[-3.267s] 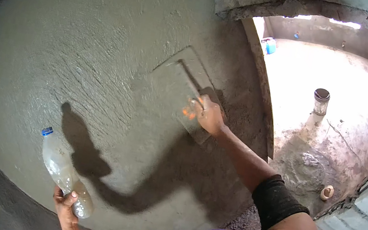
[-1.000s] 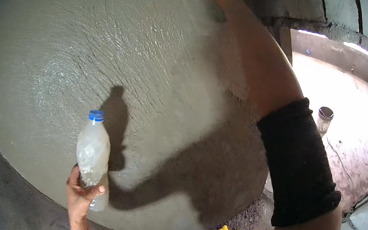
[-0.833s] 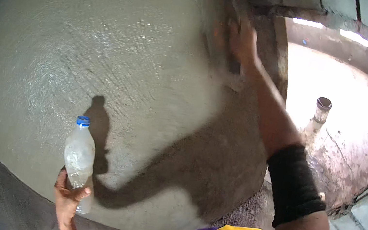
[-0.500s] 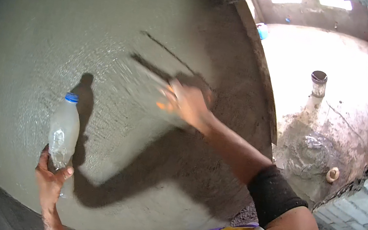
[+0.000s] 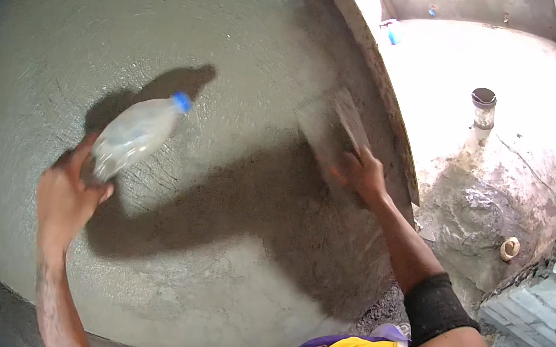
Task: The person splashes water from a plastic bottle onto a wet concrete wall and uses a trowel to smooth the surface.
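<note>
Grey wet plaster (image 5: 90, 14) ahead. My left hand (image 5: 67, 203) grips the cloudy plastic bottle (image 5: 135, 132) near its base, blue cap (image 5: 181, 102) up-right. My right hand (image 5: 366, 179) is wrapped round the float (image 5: 331, 127) near the plaster's right edge; I'd keep it flat, pressure even, bottle clear.

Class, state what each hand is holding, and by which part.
The left hand holds a plastic bottle near its base, opposite the blue cap. The right hand holds a trowel, apparently by its handle; blur hides finer detail.
</note>
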The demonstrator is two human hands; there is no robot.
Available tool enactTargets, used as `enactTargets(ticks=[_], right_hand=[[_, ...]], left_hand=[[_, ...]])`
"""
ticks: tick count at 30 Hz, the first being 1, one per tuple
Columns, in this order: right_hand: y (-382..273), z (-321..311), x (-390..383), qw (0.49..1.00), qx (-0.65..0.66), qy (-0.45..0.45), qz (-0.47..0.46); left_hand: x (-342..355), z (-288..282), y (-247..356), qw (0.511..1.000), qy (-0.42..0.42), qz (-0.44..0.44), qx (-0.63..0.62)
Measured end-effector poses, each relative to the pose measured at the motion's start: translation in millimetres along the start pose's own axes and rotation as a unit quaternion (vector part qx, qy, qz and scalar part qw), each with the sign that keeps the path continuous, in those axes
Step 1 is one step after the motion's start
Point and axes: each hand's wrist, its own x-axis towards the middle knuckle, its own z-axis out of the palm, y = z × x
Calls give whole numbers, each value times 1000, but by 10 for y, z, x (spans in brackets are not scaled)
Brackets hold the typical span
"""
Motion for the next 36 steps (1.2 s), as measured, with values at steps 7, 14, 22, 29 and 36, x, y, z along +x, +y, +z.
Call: enactTargets(ticks=[7, 14, 22, 29, 36], right_hand=[[1147, -1130, -1015, 963, -239, 126, -13], [612, -1221, -1219, 959, -249, 130, 26], [202, -949, -912, 972, -207, 94, -61], [-49, -304, -152, 980, -154, 52, -116], [236, 415, 528, 950, -154, 6, -270]], left_hand=[[1123, -345, 592, 916, 179, 48, 355], [1661, -1018, 362, 870, 343, 135, 329], [1232, -252, 1170, 911, 138, 179, 343], [562, 401, 697, 978, 39, 85, 186], [-1506, 1331, -197, 947, 2, -247, -205]])
